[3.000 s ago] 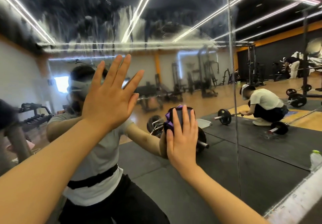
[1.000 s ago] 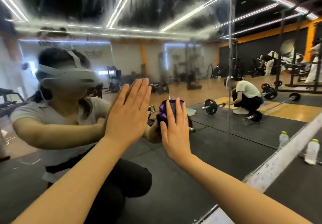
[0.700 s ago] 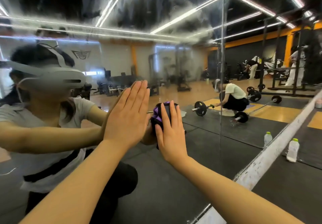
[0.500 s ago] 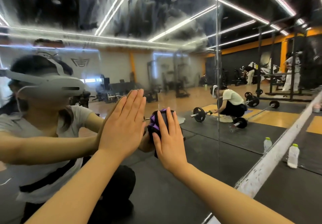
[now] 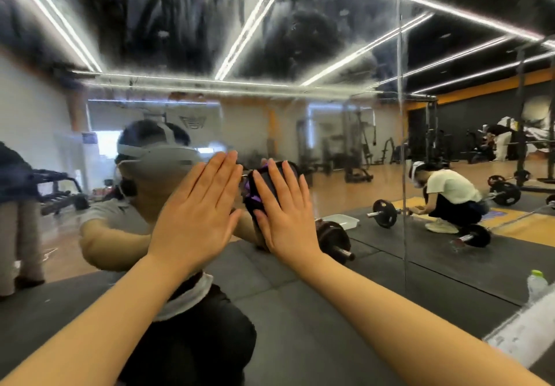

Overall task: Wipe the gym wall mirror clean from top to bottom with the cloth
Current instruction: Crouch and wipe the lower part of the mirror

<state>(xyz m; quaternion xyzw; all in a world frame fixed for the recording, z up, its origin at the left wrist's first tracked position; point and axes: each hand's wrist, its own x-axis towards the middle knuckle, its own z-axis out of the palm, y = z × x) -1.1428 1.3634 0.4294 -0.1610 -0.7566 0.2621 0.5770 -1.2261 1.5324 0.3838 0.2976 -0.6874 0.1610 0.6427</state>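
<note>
The cloth (image 5: 264, 187), dark with a purple edge, is pressed flat to the mirror (image 5: 345, 235) at about mid-height, just left of the vertical seam between panels. It is covered almost wholly by the right hand (image 5: 285, 214); only its top and left edge show.

Step in hand, as judged: a wiping pass over the lower half of the glass. Cloudy streaks are seen over the upper part of the mirror, so it cannot be told whether that area is finished. For a good pass, even pressure is to be kept through the whole palm, strokes overlapped, and the cloth drawn downward so loosened dirt is not carried onto wiped glass. The cloth looks bunched; refolding to a flat, fresh face would be advised if smearing appears.

Grip: right hand laid open, fingers straight and slightly spread, the cloth pinned against the glass by pressure alone, not clutched. Left hand (image 5: 198, 214) also open, fingers straight and together, seemingly resting flat on bare glass just beside the cloth, nothing held. Risk noted: a print may be left by that bare palm.

Outward: a water bottle (image 5: 537, 285) stands by the mirror's foot at right.
</note>
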